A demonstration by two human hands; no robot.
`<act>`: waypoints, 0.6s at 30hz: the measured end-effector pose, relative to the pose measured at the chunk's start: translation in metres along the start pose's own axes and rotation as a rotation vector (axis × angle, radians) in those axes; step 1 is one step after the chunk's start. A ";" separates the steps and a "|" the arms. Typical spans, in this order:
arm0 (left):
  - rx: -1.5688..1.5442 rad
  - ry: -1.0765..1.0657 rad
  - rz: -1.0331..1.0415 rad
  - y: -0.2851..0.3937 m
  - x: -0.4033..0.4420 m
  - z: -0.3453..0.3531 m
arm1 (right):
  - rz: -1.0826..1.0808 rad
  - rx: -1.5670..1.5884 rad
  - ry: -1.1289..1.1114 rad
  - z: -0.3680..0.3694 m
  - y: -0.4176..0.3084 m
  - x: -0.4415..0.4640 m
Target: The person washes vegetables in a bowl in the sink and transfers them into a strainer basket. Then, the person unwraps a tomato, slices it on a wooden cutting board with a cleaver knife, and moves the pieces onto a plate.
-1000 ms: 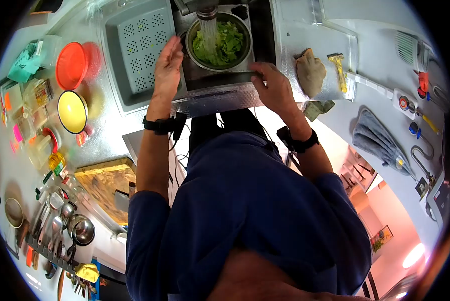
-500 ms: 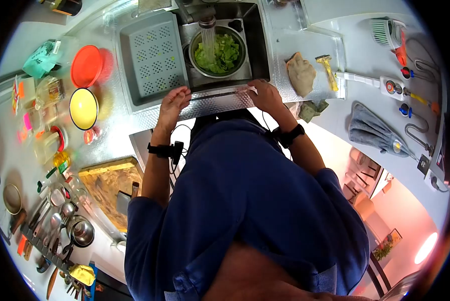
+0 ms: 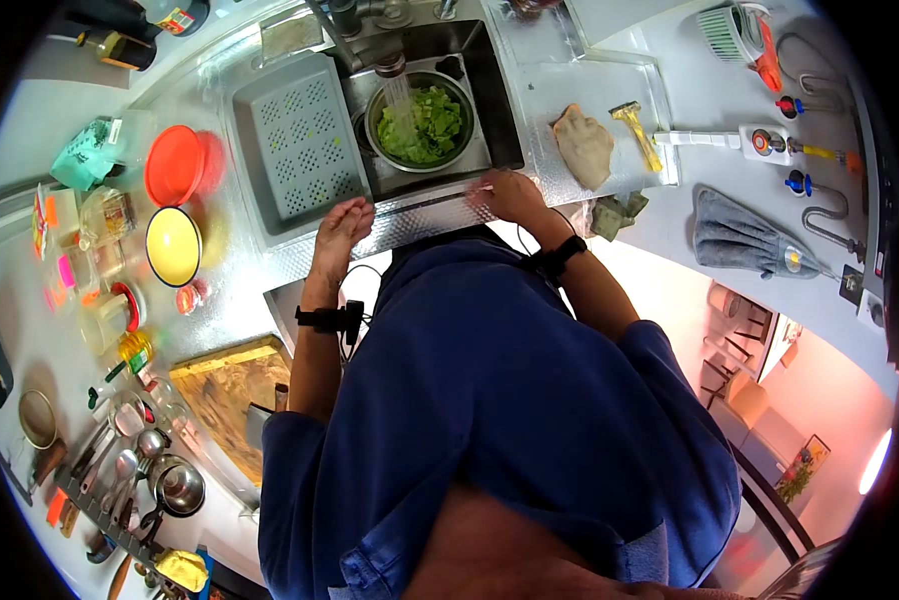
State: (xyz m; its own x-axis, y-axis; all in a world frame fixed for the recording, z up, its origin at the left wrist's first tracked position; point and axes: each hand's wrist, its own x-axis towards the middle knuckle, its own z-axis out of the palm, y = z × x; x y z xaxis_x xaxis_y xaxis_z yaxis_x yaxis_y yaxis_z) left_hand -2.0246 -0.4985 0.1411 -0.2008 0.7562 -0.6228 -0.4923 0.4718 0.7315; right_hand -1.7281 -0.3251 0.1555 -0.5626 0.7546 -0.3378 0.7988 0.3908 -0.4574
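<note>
My left hand hovers by the front edge of the sink, below the grey perforated tray; its fingers are loosely bent and it holds nothing. Close to the same edge, my right hand is in front of the sink, empty, fingers apart and a little blurred at the tips. Inside the sink stands a round metal bowl with chopped green leafy vegetable in it. Water streams from the faucet head onto the leaves. Neither hand touches the bowl.
Right of the sink lie a beige cloth-like piece and a yellow-handled tool. On the left are a red bowl, a yellow bowl and a wooden cutting board. A grey towel hangs at right.
The camera view has shifted slightly. My right hand has moved a little, its fingertips blurring. Water still runs into the bowl, and my left hand stays near the tray.
</note>
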 end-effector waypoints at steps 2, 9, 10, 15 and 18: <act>0.011 -0.009 -0.007 0.003 -0.002 0.003 | -0.024 0.015 -0.007 0.002 0.000 0.001; 0.065 -0.017 -0.023 0.011 0.000 0.004 | -0.058 -0.025 -0.027 0.007 -0.009 0.014; 0.060 -0.022 -0.032 0.012 0.001 0.004 | -0.029 -0.030 -0.053 0.006 -0.011 0.015; 0.078 -0.017 -0.059 0.015 0.003 0.009 | -0.044 0.005 -0.039 0.007 -0.014 0.024; 0.114 -0.016 -0.081 0.018 0.005 0.013 | -0.070 0.022 -0.018 0.015 -0.009 0.032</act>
State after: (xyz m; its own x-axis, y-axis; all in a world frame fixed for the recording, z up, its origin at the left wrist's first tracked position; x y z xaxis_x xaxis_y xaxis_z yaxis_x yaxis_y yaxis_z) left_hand -2.0230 -0.4801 0.1544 -0.1506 0.7201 -0.6773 -0.4071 0.5792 0.7063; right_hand -1.7559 -0.3127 0.1362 -0.6210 0.7161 -0.3187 0.7525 0.4306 -0.4984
